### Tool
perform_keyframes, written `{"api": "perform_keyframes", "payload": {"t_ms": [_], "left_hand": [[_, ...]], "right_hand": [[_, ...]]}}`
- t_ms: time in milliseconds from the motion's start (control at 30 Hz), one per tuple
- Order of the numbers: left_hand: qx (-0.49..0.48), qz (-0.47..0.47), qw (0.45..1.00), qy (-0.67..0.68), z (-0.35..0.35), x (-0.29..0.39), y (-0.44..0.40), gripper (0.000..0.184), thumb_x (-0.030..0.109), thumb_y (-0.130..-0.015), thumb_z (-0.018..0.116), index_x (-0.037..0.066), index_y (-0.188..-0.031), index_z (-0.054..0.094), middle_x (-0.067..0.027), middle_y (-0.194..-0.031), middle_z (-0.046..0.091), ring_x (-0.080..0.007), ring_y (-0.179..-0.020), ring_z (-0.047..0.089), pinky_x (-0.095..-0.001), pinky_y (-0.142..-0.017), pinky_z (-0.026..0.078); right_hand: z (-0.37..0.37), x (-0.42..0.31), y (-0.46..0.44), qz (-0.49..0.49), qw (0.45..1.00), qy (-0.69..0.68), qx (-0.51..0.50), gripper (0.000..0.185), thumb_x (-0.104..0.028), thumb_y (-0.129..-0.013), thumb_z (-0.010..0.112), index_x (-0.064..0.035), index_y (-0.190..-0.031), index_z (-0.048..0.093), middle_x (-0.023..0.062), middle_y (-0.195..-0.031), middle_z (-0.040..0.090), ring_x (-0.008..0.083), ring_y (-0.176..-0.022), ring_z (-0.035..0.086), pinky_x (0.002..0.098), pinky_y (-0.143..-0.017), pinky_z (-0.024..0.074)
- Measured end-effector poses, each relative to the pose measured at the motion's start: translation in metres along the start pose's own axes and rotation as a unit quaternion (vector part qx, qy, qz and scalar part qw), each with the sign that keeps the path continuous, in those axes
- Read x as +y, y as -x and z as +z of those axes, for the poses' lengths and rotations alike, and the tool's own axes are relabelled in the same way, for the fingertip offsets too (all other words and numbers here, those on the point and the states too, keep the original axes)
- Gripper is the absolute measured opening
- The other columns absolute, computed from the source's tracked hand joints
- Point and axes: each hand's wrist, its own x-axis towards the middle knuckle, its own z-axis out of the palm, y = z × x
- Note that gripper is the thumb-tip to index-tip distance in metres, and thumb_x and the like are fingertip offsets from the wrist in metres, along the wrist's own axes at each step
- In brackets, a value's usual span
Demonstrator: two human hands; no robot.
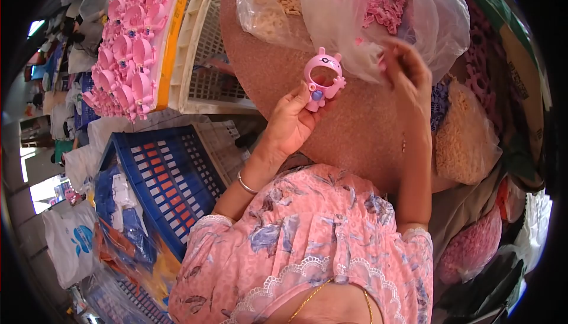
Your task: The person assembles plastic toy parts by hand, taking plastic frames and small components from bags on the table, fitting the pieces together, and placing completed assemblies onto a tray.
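My left hand (pixel 294 118) is wrapped round the lower end of a pink plastic animal-shaped piece (pixel 316 100). The piece has ears, a round opening in its middle and a small blue part near the bottom. To its right, my right hand (pixel 408 69) is raised beside a clear plastic bag (pixel 438 13), its thumb and fingers pressed together. Whatever is between those fingertips is too small and blurred to name. Small pink parts (pixel 384 7) lie inside the bag.
A crate edge (pixel 177 40) borders many pink pieces (pixel 127 57) at upper left. A blue basket (pixel 136 194) stands at lower left. Bags of beige parts (pixel 464 140) (pixel 275 4) lie on the brown tabletop (pixel 355 140). A bag of pink parts (pixel 470 247) sits lower right.
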Motion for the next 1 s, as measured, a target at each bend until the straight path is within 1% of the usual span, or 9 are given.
{"api": "perform_keyframes", "payload": {"t_ms": [67, 167, 333, 433, 467, 600, 667, 900, 1000], "left_hand": [[-0.01, -0.009, 1.0, 0.017, 0.002, 0.0, -0.002, 0.049, 0.03, -0.106, 0.05, -0.006, -0.139, 0.047, -0.0191, -0.133, 0.059, -0.0295, -0.121, 0.062, -0.0381, -0.104, 0.053], [-0.017, -0.032, 0.999, 0.014, -0.002, -0.004, -0.001, 0.045, 0.029, -0.106, 0.05, -0.006, -0.134, 0.051, -0.0178, -0.128, 0.062, -0.0271, -0.117, 0.064, -0.0383, -0.103, 0.054], [0.001, -0.042, 0.999, 0.002, 0.003, -0.011, 0.001, 0.031, 0.024, -0.105, 0.054, -0.004, -0.116, 0.062, -0.0093, -0.105, 0.067, -0.019, -0.096, 0.065, -0.0355, -0.096, 0.055], [0.003, -0.026, 0.999, -0.018, 0.002, -0.013, 0.003, 0.03, 0.024, -0.105, 0.055, -0.003, -0.114, 0.063, -0.009, -0.104, 0.067, -0.0183, -0.095, 0.065, -0.0345, -0.093, 0.055], [0.002, -0.02, 0.999, -0.028, 0.006, -0.012, 0.004, 0.03, 0.024, -0.105, 0.055, -0.003, -0.113, 0.063, -0.0088, -0.104, 0.067, -0.0179, -0.095, 0.065, -0.034, -0.092, 0.055], [-0.024, -0.014, 0.998, -0.062, 0.002, -0.015, 0.004, 0.03, 0.025, -0.106, 0.053, -0.002, -0.114, 0.064, -0.0084, -0.107, 0.068, -0.0165, -0.095, 0.065, -0.033, -0.09, 0.054], [-0.043, -0.015, 0.996, -0.078, 0.001, -0.015, 0.004, 0.033, 0.025, -0.107, 0.051, -0.004, -0.12, 0.062, -0.0105, -0.115, 0.067, -0.0176, -0.105, 0.064, -0.0345, -0.098, 0.051], [-0.066, 0.005, 0.99, -0.126, 0.006, -0.012, 0.008, 0.037, 0.024, -0.108, 0.05, -0.006, -0.127, 0.059, -0.0093, -0.121, 0.066, -0.016, -0.111, 0.062, -0.0344, -0.102, 0.049], [-0.062, 0.056, 0.956, -0.282, 0.006, -0.011, 0.008, 0.037, 0.024, -0.108, 0.049, -0.006, -0.127, 0.061, -0.008, -0.119, 0.067, -0.0142, -0.109, 0.062, -0.0325, -0.101, 0.049]], "right_hand": [[-0.003, 0.006, 0.024, 0.114, 0.977, -0.167, -0.069, 0.021, -0.004, -0.099, 0.063, 0.0002, -0.119, 0.062, 0.0061, -0.1, 0.072, 0.0126, -0.089, 0.069, 0.0252, -0.074, 0.0563], [-0.004, 0.017, 0.051, 0.123, 0.965, -0.211, -0.097, 0.023, -0.003, -0.096, 0.067, 0.0031, -0.117, 0.063, 0.0093, -0.096, 0.072, 0.0134, -0.084, 0.07, 0.0259, -0.073, 0.0584], [0.0, 0.01, 0.074, 0.088, 0.991, -0.072, -0.068, 0.018, -0.006, -0.092, 0.072, 0.0, -0.109, 0.069, 0.0073, -0.094, 0.072, 0.0147, -0.079, 0.067, 0.0267, -0.07, 0.0522], [0.0, 0.003, 0.066, -0.254, 0.933, 0.25, -0.045, 0.015, -0.009, -0.085, 0.076, -0.007, -0.1, 0.073, 0.0066, -0.093, 0.069, 0.0226, -0.087, 0.063, 0.0343, -0.076, 0.0506], [0.003, -0.002, 0.07, -0.239, 0.931, 0.274, -0.026, 0.014, -0.014, -0.079, 0.079, -0.0126, -0.092, 0.075, 0.0054, -0.099, 0.065, 0.0278, -0.098, 0.056, 0.0396, -0.086, 0.0437], [0.005, -0.008, 0.071, -0.29, 0.87, 0.397, -0.05, 0.018, -0.02, -0.077, 0.08, -0.0152, -0.093, 0.074, 0.0033, -0.108, 0.061, 0.0258, -0.105, 0.051, 0.0404, -0.091, 0.035], [0.009, -0.01, 0.07, -0.299, 0.854, 0.42, -0.068, 0.019, -0.022, -0.076, 0.08, -0.0167, -0.093, 0.074, 0.0027, -0.111, 0.059, 0.0255, -0.107, 0.05, 0.0411, -0.092, 0.0311], [0.014, -0.008, 0.067, -0.284, 0.861, 0.415, -0.075, 0.018, -0.021, -0.077, 0.079, -0.0162, -0.093, 0.074, 0.0035, -0.108, 0.059, 0.0255, -0.104, 0.05, 0.041, -0.09, 0.0308], [0.016, -0.008, 0.067, -0.249, 0.876, 0.408, -0.066, 0.018, -0.02, -0.076, 0.079, -0.0138, -0.092, 0.074, 0.0036, -0.104, 0.059, 0.0247, -0.101, 0.051, 0.0411, -0.09, 0.031]]}}
